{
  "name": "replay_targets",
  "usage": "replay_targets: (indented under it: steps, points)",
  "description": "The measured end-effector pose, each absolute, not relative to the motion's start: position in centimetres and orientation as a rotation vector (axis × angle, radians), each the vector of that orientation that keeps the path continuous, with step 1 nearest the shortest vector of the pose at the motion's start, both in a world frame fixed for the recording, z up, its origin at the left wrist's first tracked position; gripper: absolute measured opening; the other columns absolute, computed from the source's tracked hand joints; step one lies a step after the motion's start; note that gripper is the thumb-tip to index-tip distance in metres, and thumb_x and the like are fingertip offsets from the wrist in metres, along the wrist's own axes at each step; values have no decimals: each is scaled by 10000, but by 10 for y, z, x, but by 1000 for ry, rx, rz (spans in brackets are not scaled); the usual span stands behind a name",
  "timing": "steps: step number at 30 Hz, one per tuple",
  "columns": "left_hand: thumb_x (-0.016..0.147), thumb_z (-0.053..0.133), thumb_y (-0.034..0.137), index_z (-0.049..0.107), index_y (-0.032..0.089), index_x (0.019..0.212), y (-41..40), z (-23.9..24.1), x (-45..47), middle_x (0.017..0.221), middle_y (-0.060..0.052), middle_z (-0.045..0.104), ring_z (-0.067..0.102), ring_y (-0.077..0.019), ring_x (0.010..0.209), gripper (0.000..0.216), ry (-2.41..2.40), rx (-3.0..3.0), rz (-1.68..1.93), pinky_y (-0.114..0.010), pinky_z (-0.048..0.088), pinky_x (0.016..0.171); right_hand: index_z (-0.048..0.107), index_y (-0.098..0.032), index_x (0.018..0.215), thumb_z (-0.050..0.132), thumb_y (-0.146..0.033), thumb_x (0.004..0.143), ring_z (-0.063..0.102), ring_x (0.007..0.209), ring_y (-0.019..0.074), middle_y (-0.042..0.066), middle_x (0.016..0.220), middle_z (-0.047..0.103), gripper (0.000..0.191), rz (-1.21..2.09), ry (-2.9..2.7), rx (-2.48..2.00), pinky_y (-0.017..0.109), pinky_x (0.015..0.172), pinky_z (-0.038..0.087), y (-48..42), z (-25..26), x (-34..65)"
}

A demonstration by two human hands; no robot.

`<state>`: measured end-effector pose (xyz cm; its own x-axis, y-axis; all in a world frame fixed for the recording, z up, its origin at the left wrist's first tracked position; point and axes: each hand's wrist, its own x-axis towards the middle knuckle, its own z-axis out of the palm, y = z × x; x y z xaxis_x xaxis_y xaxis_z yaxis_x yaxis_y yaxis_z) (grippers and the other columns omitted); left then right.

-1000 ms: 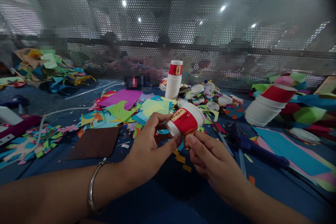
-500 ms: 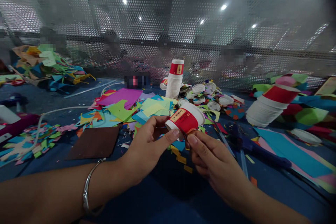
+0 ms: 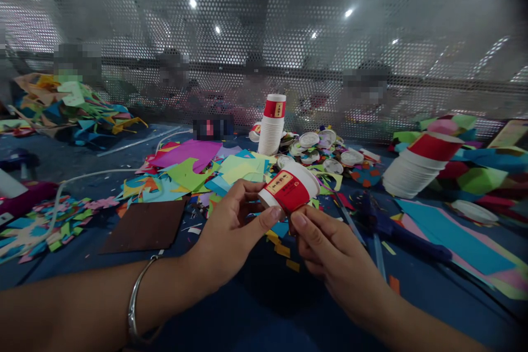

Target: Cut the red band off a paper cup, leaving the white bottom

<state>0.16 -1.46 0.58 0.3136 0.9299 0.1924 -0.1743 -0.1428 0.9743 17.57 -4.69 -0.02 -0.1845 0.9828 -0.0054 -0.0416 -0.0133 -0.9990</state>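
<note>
A red and white paper cup (image 3: 289, 189) is tilted on its side just above the blue table (image 3: 264, 308), its mouth facing up and right. My left hand (image 3: 231, 234) pinches the cup's base end between thumb and fingers. My right hand (image 3: 330, 253) closes on the cup's lower side, thumb pressed against the red band. A silver bangle (image 3: 138, 302) circles my left wrist.
Cut coloured paper (image 3: 198, 170) litters the table, with a brown sheet (image 3: 146, 224) at the left. An upright cup stack (image 3: 272, 126) stands behind, a leaning stack (image 3: 416, 168) at right, several lids (image 3: 325, 148) between. A blue tool (image 3: 396, 231) lies right. Perforated metal screen (image 3: 264, 44) at back.
The cup and both hands stay almost where they were; my left thumb has shifted slightly along the cup's base. The view has drifted a little.
</note>
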Motion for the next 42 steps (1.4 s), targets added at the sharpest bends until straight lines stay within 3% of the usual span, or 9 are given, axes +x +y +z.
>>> replay_targets:
  steps: [14, 23, 32, 38, 42]
  points:
    - [905, 716, 352, 595, 226, 1184, -18, -2, -2, 1139, -77, 674, 634, -237, 1085, 329, 847, 1672, 1240, -401, 498, 989, 476, -217, 802, 575, -621, 961, 221, 517, 70, -89, 632, 296, 445, 1273, -1403, -1179, 157, 413, 189, -48, -1, 175]
    - [902, 714, 309, 532, 205, 1290, -14, 6, 4, 1330, -118, 640, 646, -234, 1147, 441, 710, 1334, 1103, -417, 489, 1036, 497, -227, 791, 583, -624, 949, 205, 510, 86, -78, 623, 288, 436, 1205, -1446, -1215, 204, 406, 169, -45, 0, 179]
    - [839, 798, 320, 599, 205, 1138, -6, 5, -2, 1202, -73, 706, 658, -204, 1103, 378, 689, 1225, 1167, -349, 503, 973, 497, -223, 804, 588, -602, 961, 219, 523, 82, -63, 643, 372, 420, 1247, -1427, -1179, 208, 422, 159, -45, -2, 182]
    - [850, 789, 261, 560, 231, 1218, -5, 12, 0, 1029, -23, 731, 669, -152, 980, 434, 684, 1035, 1220, -314, 524, 931, 462, -222, 778, 567, -596, 979, 220, 518, 77, -80, 615, 331, 437, 1246, -1437, -1170, 202, 429, 171, -46, -2, 183]
    - [842, 787, 225, 602, 202, 1093, -2, 12, 1, 945, -4, 709, 665, -125, 884, 312, 672, 862, 1194, -310, 550, 916, 470, -220, 788, 575, -590, 977, 213, 519, 76, -82, 621, 319, 428, 1260, -1433, -1160, 200, 427, 168, -45, -1, 182]
